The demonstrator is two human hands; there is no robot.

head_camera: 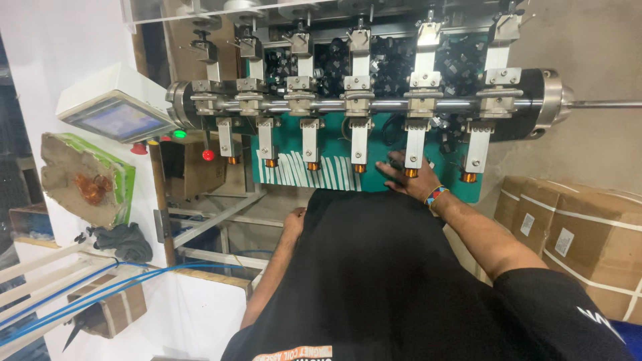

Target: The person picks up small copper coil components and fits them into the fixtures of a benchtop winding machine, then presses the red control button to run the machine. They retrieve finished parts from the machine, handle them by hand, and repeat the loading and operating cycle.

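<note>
The right hand (pixel 406 179) is laid flat, fingers spread and open, on the green work surface (pixel 334 144) just under the fifth winding spindle (pixel 414 148), with its fingertips close to the copper-wound coil (pixel 410 172) at that spindle's lower end; nothing is seen clasped in it. A beaded wristband (pixel 435 195) is worn on that wrist. The left hand (pixel 294 217) is held low beside the body at the edge of the black shirt (pixel 374 281), and whether it is closed on anything cannot be told, since it is mostly hidden. Six spindles are ranged along the horizontal steel shaft (pixel 374 104), each tipped with a small copper coil, and a row of white strips (pixel 307 172) is laid out on the green surface to the left of the right hand. The step in hand is judged to be the tending of wound coils at the spindle tips, the fifth coil being the one addressed. For the next move, a fine pinch on that coil would be called for, taken straight off the tip without disturbing the wire. A control screen (pixel 117 117) is mounted at the left, above coloured buttons (pixel 178 134), and cardboard boxes (pixel 582 234) are stacked at the right.
</note>
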